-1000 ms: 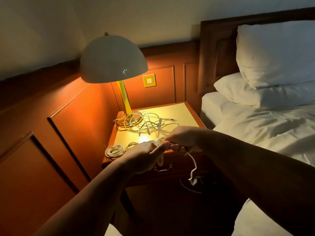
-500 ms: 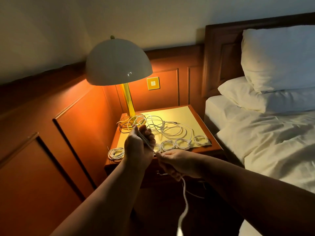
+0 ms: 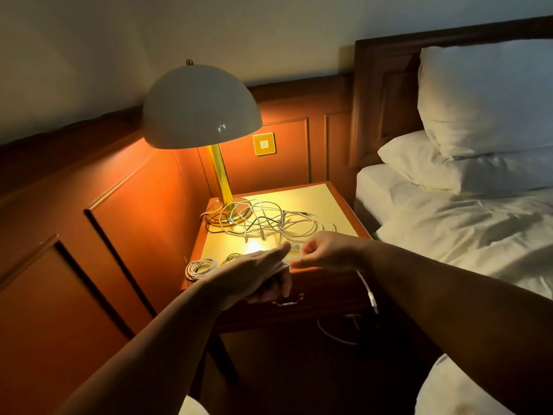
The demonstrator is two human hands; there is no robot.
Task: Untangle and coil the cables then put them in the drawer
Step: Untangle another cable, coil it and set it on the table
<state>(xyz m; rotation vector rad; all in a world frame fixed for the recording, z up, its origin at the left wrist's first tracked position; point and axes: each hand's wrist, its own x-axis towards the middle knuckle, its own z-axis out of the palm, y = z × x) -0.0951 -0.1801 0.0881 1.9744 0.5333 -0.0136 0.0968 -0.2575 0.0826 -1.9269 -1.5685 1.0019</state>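
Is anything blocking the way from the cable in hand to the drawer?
Yes: the drawer itself is closed, its handle just below the left hand. Both hands hold the cable: the left grips its loops, the right hand pinches it. Nothing else visibly blocks the drawer front.
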